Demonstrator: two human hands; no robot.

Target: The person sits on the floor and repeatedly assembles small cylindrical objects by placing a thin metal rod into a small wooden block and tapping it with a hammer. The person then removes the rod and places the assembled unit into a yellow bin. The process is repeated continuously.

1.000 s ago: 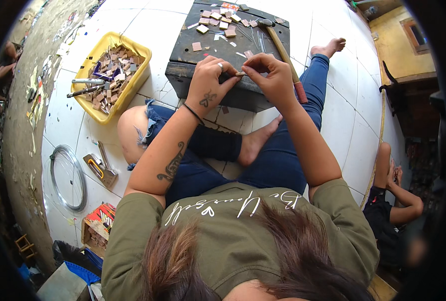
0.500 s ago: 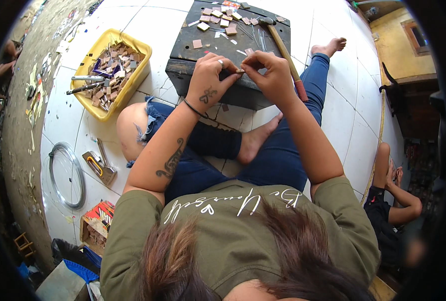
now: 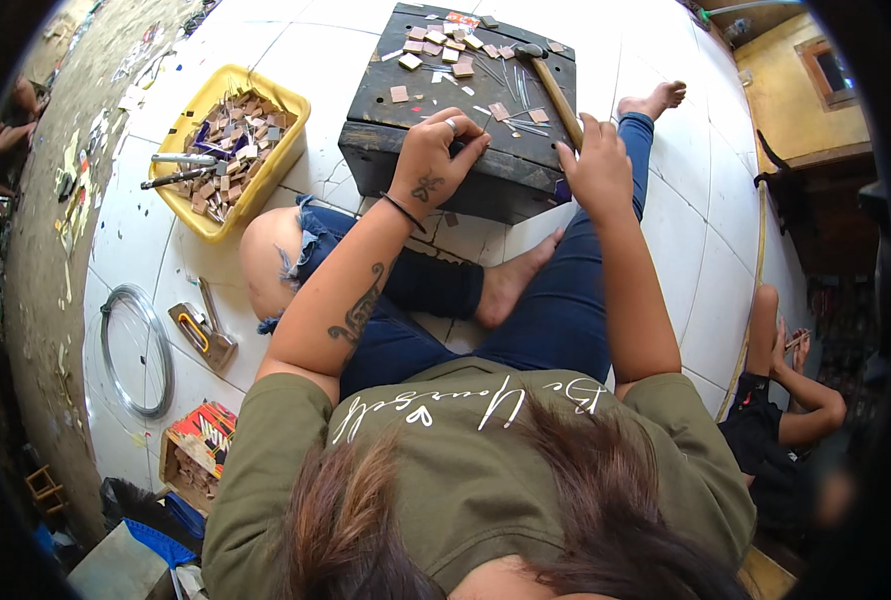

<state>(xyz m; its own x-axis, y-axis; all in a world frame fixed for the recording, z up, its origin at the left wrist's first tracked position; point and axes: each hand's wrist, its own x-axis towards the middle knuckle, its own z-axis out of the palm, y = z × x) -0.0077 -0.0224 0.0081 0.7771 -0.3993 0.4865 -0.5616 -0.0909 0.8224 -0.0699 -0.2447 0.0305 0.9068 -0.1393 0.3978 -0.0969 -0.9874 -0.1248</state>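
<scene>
Seated on white floor tiles, legs around a dark wooden block. Left hand curled at the block's near edge, fingertips pinched shut on something too small to make out. Right hand well apart from it, wrapped around the wooden handle of a hammer lying on the block, head pointing away. Small brown tiles and thin metal strips scattered over the block top. Off to the left, a yellow tub of tile pieces with pliers inside; nearer, a metal ring flat on the floor. At far right, another person's crouched legs.
</scene>
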